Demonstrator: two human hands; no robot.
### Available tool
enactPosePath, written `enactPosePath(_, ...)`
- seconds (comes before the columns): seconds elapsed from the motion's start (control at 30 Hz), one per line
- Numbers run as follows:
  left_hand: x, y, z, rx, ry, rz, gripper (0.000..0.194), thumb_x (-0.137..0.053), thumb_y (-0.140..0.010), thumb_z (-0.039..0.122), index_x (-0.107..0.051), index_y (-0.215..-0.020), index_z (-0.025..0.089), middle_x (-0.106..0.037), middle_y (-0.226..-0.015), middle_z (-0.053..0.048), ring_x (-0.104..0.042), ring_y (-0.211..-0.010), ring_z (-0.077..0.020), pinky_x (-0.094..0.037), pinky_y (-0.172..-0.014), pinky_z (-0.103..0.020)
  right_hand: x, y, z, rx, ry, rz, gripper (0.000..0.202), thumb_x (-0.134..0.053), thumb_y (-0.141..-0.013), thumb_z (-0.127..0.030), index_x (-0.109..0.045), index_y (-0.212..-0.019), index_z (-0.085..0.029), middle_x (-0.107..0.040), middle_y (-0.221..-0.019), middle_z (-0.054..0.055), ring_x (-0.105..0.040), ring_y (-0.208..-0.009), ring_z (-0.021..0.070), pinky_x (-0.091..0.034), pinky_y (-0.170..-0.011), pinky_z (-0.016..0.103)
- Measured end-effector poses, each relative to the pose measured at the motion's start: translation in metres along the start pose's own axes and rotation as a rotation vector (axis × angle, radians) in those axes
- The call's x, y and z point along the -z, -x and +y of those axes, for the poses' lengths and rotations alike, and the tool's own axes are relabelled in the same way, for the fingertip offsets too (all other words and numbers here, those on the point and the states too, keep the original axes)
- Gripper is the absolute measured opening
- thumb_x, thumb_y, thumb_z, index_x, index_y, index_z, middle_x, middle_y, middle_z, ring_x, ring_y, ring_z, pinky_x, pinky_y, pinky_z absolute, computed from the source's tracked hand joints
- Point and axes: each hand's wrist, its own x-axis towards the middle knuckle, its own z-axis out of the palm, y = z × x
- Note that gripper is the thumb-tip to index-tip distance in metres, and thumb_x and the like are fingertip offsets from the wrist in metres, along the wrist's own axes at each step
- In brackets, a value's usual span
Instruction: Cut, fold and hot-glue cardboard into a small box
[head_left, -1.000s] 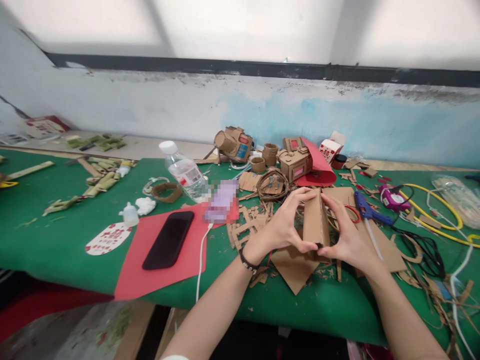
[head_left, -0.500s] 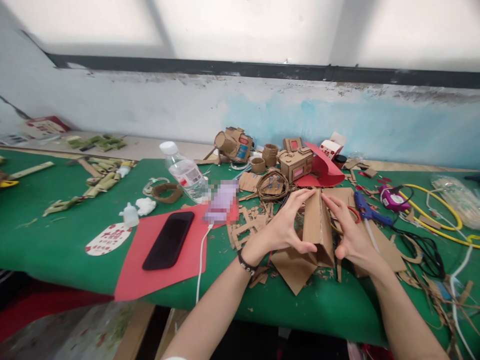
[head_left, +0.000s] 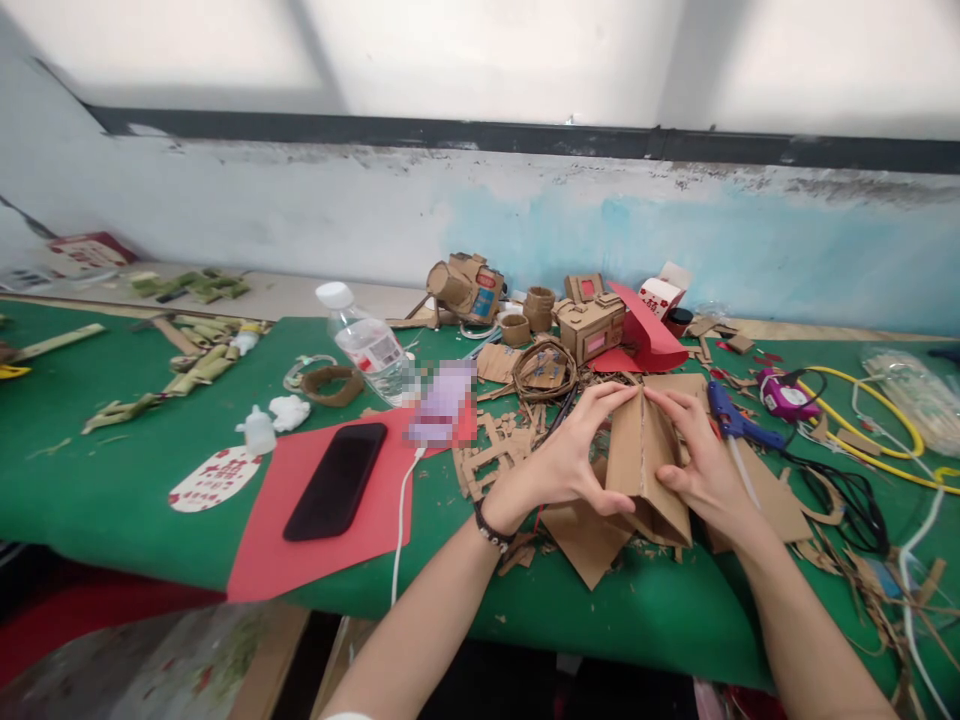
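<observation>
Between my hands stands a folded piece of brown cardboard [head_left: 627,448], its two panels meeting along a ridge and its open end facing me. My left hand [head_left: 566,455] grips the left panel, fingertips at the far top and thumb at the lower near corner. On the other side my right hand [head_left: 701,455] holds the right panel, with its fingertips near the ridge and its thumb against the face. A flat cardboard sheet [head_left: 589,540] lies under the folded piece. Just right of my right hand is a blue glue gun [head_left: 739,418].
Cardboard scraps [head_left: 499,450] and a cardboard camera model [head_left: 592,328] lie behind my hands. Leftward are a black phone [head_left: 337,480] on red paper [head_left: 259,545] and a water bottle [head_left: 367,345]. A yellow cable [head_left: 874,385] and black cords [head_left: 847,500] run along the right.
The folded cardboard's right panel has swung outward to the right, so the fold stands wider. My right thumb has come up onto that panel; my left hand has barely moved.
</observation>
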Motion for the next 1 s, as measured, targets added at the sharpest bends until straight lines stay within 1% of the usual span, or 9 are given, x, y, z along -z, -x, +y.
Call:
enactPosePath(0.27, -0.0010, 0.0010, -0.0005, 0.043, -0.017, -0.011, 0.140, -0.102, -0.051, 0.069, -0.038, -0.169, 0.028, -0.037, -0.168, -0.020, -0.034, -0.162, -0.0498, -0.036, -0.132, -0.065, -0.0010, 0.0003, 0.0006, -0.006, -0.006, -0.002, 0.095, -0.054, -0.088, -0.094, -0.048, -0.165, -0.037, -0.047, -0.149, 0.012, -0.051, -0.145, 0.0412, -0.047, -0.123, 0.057)
enactPosePath(0.43, -0.0020, 0.0011, -0.0037, 0.028, -0.002, -0.009, 0.139, -0.101, -0.051, 0.070, -0.039, -0.169, 0.028, -0.037, -0.167, -0.020, -0.034, -0.161, -0.0497, -0.037, -0.131, -0.065, -0.0012, 0.0004, 0.0007, -0.009, -0.005, 0.000, 0.094, -0.055, -0.089, -0.093, -0.048, -0.165, -0.037, -0.047, -0.149, 0.013, -0.051, -0.145, 0.0408, -0.046, -0.123, 0.057)
enactPosePath(0.57, -0.0032, 0.0001, -0.0022, 0.042, 0.011, 0.009, 0.140, -0.100, -0.051, 0.073, -0.040, -0.169, 0.027, -0.036, -0.168, -0.020, -0.034, -0.162, -0.0481, -0.038, -0.131, -0.063, -0.0026, -0.0015, 0.0013, 0.009, -0.010, 0.034, 0.095, -0.054, -0.088, -0.094, -0.048, -0.164, -0.038, -0.049, -0.150, 0.013, -0.051, -0.145, 0.0416, -0.045, -0.124, 0.059)
enactPosePath(0.7, -0.0038, -0.0006, 0.0016, 0.054, 0.012, 0.011, 0.142, -0.101, -0.050, 0.072, -0.039, -0.169, 0.027, -0.036, -0.169, -0.020, -0.034, -0.162, -0.0478, -0.036, -0.133, -0.063, -0.0049, -0.0041, 0.0013, 0.021, -0.049, 0.074, 0.097, -0.057, -0.086, -0.094, -0.045, -0.164, -0.038, -0.052, -0.152, 0.013, -0.055, -0.143, 0.0412, -0.049, -0.122, 0.059)
enactPosePath(0.77, -0.0037, -0.0005, 0.0027, 0.051, 0.013, 0.009, 0.142, -0.101, -0.050, 0.072, -0.039, -0.169, 0.026, -0.036, -0.169, -0.021, -0.034, -0.162, -0.0480, -0.038, -0.132, -0.062, -0.0052, -0.0043, 0.0014, 0.022, -0.059, 0.083, 0.097, -0.058, -0.086, -0.094, -0.044, -0.165, -0.039, -0.053, -0.153, 0.012, -0.057, -0.141, 0.0405, -0.050, -0.121, 0.058)
enactPosePath(0.9, -0.0038, -0.0004, 0.0026, 0.023, 0.021, 0.013, 0.141, -0.102, -0.050, 0.071, -0.040, -0.169, 0.027, -0.038, -0.168, -0.020, -0.034, -0.161, -0.0491, -0.042, -0.129, -0.061, -0.0039, -0.0027, 0.0019, 0.015, -0.024, 0.073, 0.095, -0.056, -0.087, -0.094, -0.046, -0.165, -0.040, -0.052, -0.151, 0.012, -0.056, -0.142, 0.0405, -0.047, -0.123, 0.058)
enactPosePath(1.0, -0.0043, -0.0003, 0.0012, 0.018, 0.008, 0.006, 0.142, -0.102, -0.050, 0.071, -0.039, -0.170, 0.028, -0.038, -0.168, -0.020, -0.035, -0.161, -0.0499, -0.042, -0.129, -0.063, -0.0032, -0.0016, 0.0027, 0.017, -0.003, 0.069, 0.094, -0.055, -0.088, -0.093, -0.046, -0.165, -0.041, -0.051, -0.149, 0.012, -0.056, -0.142, 0.0404, -0.047, -0.124, 0.059)
